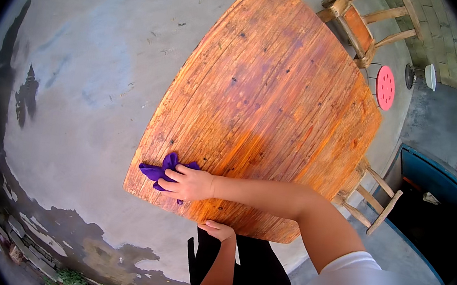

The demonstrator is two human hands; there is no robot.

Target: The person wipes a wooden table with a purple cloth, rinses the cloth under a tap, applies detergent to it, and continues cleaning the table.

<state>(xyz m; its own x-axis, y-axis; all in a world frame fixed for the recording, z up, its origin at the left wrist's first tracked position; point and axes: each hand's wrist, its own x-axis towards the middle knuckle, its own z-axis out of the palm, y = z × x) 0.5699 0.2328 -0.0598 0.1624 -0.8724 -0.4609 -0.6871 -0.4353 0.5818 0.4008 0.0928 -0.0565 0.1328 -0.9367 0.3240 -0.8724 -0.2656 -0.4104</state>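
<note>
A worn wooden table (267,88) with plank grain and dark knots stretches out before me. My right hand (190,183) presses a crumpled purple cloth (158,172) onto the tabletop, near its left corner. The fingers are spread over the cloth, and part of it is hidden beneath them. My right forearm crosses above the near part of the table. At the near edge, my left hand (219,230) holds the table's rim, and its lower fingers are partly hidden. Around the hands the wood looks deeper orange and shinier.
A wooden chair (357,28) stands at the far right side, and another wooden chair (373,199) is close to the near right corner. Beyond the table are a pink round stool (385,88) and a white basin (430,77). Concrete floor (88,127) has dark wet patches at left.
</note>
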